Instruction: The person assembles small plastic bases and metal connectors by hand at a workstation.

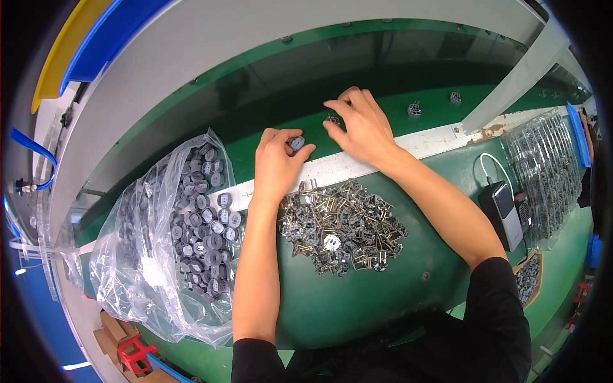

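Observation:
My left hand (276, 163) is closed on a round grey plastic housing (297, 143), pinched between thumb and fingers over the near edge of the green belt (389, 115). My right hand (365, 131) is to its right, thumb and index finger apart. Close by its thumb is a small metal-pinned part (332, 120) on the belt, partly covered by the hand. A heap of dark parts with brass-coloured pins (341, 226) lies on the green table between my forearms. Left of my left forearm, a clear plastic bag (153, 274) spills many grey housings (207, 239).
Two more parts (414, 110) sit farther right on the belt. A white rail (428, 143) separates belt and table. At right are a power bank (504, 214) with a white cable and clear trays (543, 179) of parts. A white post (517, 73) rises behind.

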